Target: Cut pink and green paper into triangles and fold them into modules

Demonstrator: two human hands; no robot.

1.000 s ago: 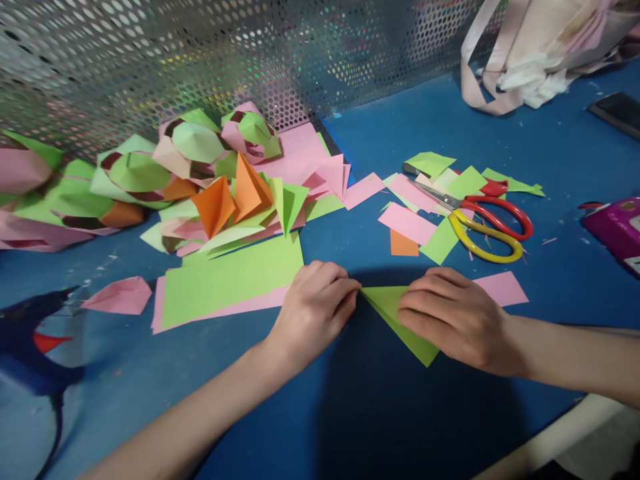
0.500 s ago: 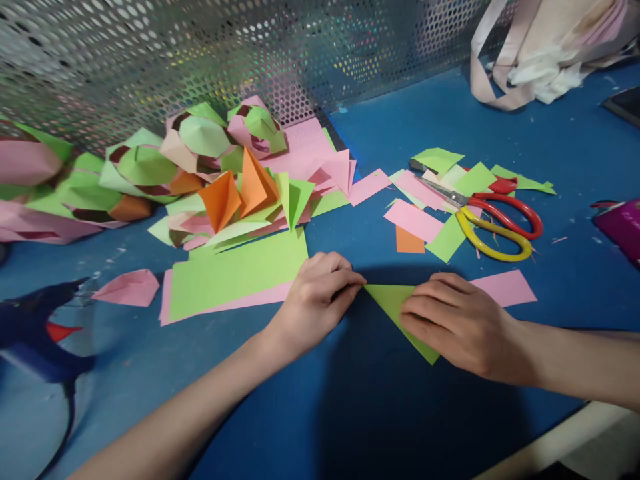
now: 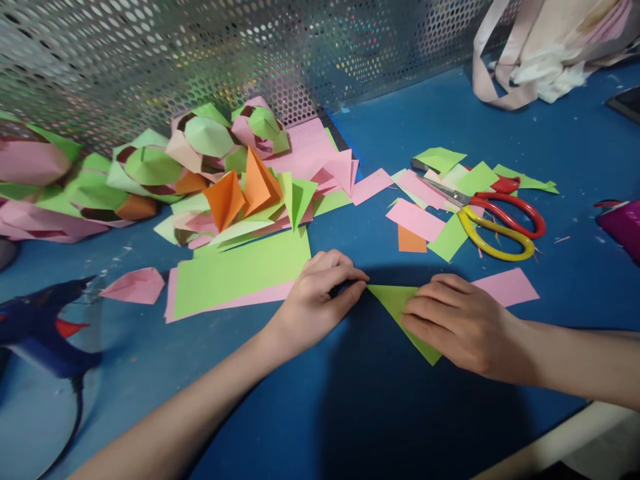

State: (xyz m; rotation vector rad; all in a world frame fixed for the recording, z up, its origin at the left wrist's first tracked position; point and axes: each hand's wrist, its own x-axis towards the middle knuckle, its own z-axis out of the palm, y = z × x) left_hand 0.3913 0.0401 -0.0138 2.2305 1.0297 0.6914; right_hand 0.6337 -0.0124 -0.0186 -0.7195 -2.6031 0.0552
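Note:
A green paper folded into a triangle [image 3: 395, 303] lies on the blue table [image 3: 380, 413] in front of me. My left hand [image 3: 317, 300] pinches its left tip with thumb and curled fingers. My right hand [image 3: 463, 323] lies flat on the triangle's right part and presses it down, covering much of it. A flat pink sheet [image 3: 507, 285] sticks out from behind my right hand. A green sheet on a pink sheet [image 3: 240, 273] lies just left of my left hand.
Folded green, pink and orange paper shapes [image 3: 220, 173] pile up along the perforated metal wall [image 3: 200, 53]. Paper scraps and red-and-yellow scissors [image 3: 493, 220] lie at the right. A blue glue gun [image 3: 45, 327] sits at the left, a magenta object [image 3: 625, 223] at the right edge, a cloth bag [image 3: 545, 47] behind.
My hands stay on the green triangle. My left fingers have shifted slightly at its tip. The view has drifted a little.

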